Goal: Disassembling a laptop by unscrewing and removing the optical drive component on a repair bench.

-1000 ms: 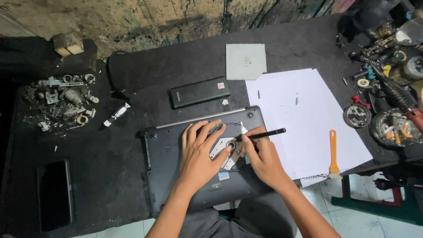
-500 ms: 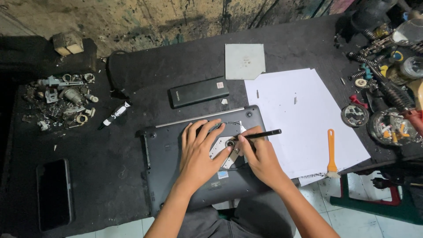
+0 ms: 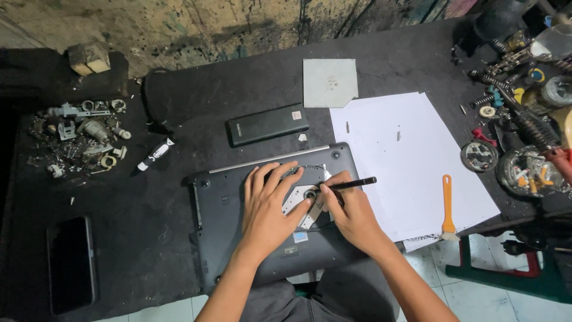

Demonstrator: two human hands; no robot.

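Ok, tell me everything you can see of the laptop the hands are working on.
The laptop lies closed and upside down on the dark table, its dark grey plastic base up, with a screw hole near each corner. A bay in the base is open, showing silvery metal inside. The left hand lies flat on it; the right hand holds a thin black tool tip-down in the bay. Its right edge adjoins white paper.

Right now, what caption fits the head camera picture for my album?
Two hands, left and right, work a screwdriver on an upturned laptop.
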